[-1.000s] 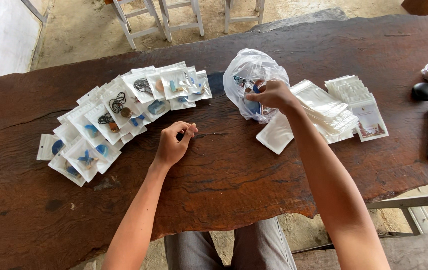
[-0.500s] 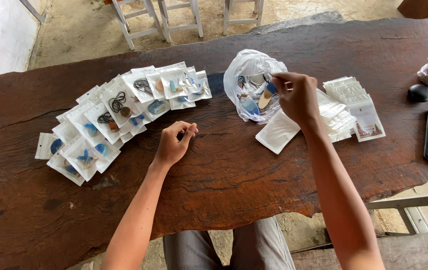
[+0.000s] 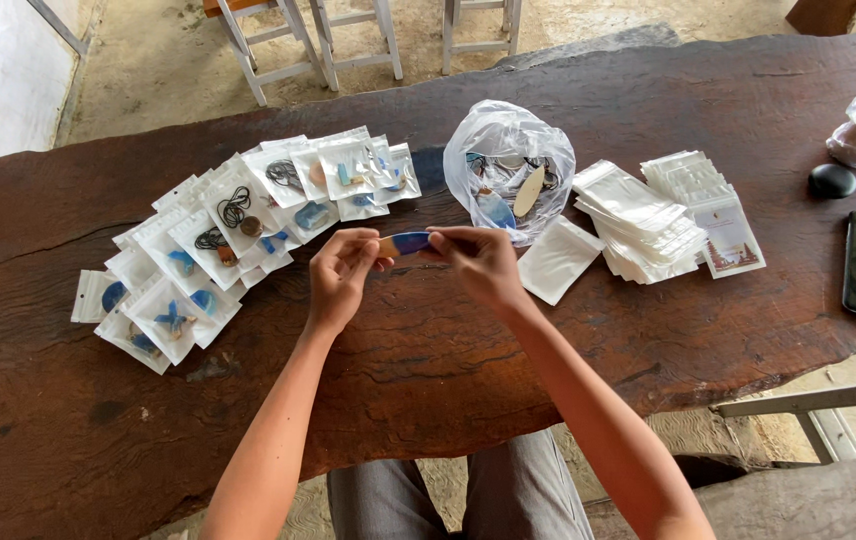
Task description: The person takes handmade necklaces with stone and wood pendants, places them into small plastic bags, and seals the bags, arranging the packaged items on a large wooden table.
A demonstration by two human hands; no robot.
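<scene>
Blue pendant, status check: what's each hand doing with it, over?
Left hand and right hand pinch the blue pendant by its ends, above the wooden table. Plastic bag sits behind. Nothing blocking.

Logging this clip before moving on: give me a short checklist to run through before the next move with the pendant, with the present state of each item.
1. Pendant held at both ends: ok, the left hand pinches one end and the right hand the other.
2. Pendant lifted off the table: ok, it is in the air between the hands.
3. Empty pouch close by: ok, one lies flat just right of the right hand.
4. Plastic bag upright with its mouth open: ok, more pieces show inside.
5. Cord on the pendant: cannot tell.
6. Filled pouches out of the way: ok, fanned out left of the hands.
</scene>
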